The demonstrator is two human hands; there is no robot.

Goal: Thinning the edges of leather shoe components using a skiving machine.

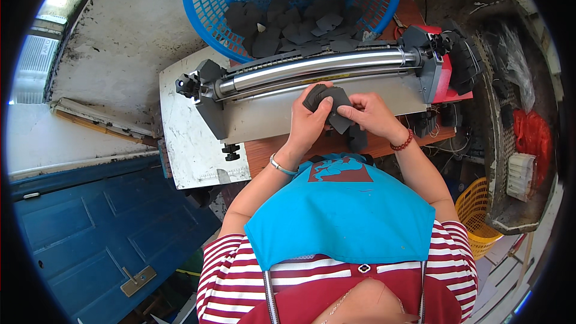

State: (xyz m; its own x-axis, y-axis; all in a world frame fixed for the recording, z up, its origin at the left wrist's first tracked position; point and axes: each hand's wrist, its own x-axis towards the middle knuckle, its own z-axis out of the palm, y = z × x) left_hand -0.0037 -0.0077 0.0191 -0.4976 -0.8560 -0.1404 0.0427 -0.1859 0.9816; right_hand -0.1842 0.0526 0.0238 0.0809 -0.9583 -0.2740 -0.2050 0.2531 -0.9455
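My left hand [306, 125] is closed around a small stack of thin dark grey flat pieces [316, 94], its thumb lying on top. The fingers of my right hand [377, 119] pinch the edge of one dark grey flat piece [340, 111] that overlaps the stack. Both hands are close together, just in front of the metal plate of a roller machine [318, 75]. Below them, another dark grey piece [357, 138] shows near the table edge; what supports it is hard to see. The material of the pieces cannot be told.
Behind the roller, a blue plastic basket [204, 15] holds many similar dark pieces. A white board [192, 120] lies left of the machine, whose right end is red [447, 72]. A yellow basket [477, 216] stands lower right, beneath a grimy tray [495, 144]. A blue door [102, 234] is at left.
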